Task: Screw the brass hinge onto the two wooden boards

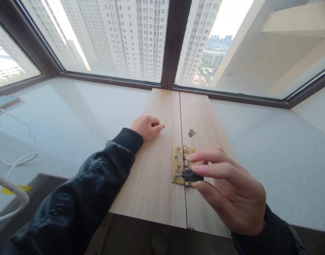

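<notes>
Two light wooden boards (pixel 157 170) lie side by side on a white sill. A brass hinge (pixel 178 163) sits across their seam. My right hand (pixel 228 191) pinches a small dark-handled screwdriver (pixel 190 175), its tip resting on the hinge's left leaf near the lower corner. My left hand (pixel 146 126) rests on the left board with its fingers curled and one finger pointing toward the seam, holding nothing visible. Several loose screws (pixel 191 132) lie on the right board just beyond the hinge.
The white stone sill (pixel 72 120) runs under a dark-framed window (pixel 174 42) facing tall buildings. A white cable (pixel 10 166) loops at the left, near a flat tablet-like object (pixel 4 102). The boards overhang the sill's near edge.
</notes>
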`<state>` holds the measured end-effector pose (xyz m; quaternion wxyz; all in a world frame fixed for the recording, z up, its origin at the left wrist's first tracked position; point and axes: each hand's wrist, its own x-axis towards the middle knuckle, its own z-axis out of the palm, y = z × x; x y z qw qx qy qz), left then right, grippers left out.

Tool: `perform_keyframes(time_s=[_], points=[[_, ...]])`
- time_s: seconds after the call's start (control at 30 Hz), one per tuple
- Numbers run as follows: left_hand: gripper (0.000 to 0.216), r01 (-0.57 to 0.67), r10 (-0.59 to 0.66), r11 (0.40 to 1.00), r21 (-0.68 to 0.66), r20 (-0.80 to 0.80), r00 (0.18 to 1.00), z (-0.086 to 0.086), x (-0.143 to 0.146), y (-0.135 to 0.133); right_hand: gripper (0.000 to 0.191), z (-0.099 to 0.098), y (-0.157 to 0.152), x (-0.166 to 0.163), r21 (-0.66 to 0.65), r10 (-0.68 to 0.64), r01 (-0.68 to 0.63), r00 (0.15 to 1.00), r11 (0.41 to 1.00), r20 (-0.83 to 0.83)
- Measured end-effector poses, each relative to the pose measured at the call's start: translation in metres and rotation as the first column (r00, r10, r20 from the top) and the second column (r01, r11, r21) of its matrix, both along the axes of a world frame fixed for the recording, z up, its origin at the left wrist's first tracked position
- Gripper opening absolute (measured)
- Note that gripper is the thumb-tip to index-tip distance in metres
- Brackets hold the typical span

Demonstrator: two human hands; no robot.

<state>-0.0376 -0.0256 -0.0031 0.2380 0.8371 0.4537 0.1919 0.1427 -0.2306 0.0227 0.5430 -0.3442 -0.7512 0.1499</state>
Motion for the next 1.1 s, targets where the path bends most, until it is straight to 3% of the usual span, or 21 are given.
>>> perform_keyframes(time_s=[0.3,0.53,0.8,0.93,1.1], points=[[0.034,-0.01,0.01,1.0,-0.01,-0.002,1.0,0.0026,0.0008,-0.0011,0.028,0.002,-0.0037,-0.0014,-0.213,-0.03,0.022,0.999,0.977,-0.033],[0.034,-0.01,0.01,1.0,-0.015,-0.007,1.0,0.0019,0.0007,-0.001,0.02,-0.0016,-0.0029,0.003,-0.231,-0.052,0.033,0.996,0.972,-0.076],[0.034,-0.016,0.015,1.0,-0.012,-0.011,1.0,0.0021,0.0005,-0.002,0.022,-0.002,-0.0005,0.0005,-0.136,-0.091,0.076,0.99,0.988,-0.107],[0.034,-0.01,0.01,1.0,-0.006,-0.008,1.0,0.0018,0.0,-0.0011,0.036,-0.0048,-0.0014,0.0006,-0.011,-0.164,0.164,0.985,0.986,-0.058],[0.034,0.002,-0.002,1.0,0.012,0.0,1.0,0.0003,-0.0007,0.0,0.036,-0.0056,-0.0013,-0.0006,0.127,-0.218,0.214,0.976,0.969,0.019]])
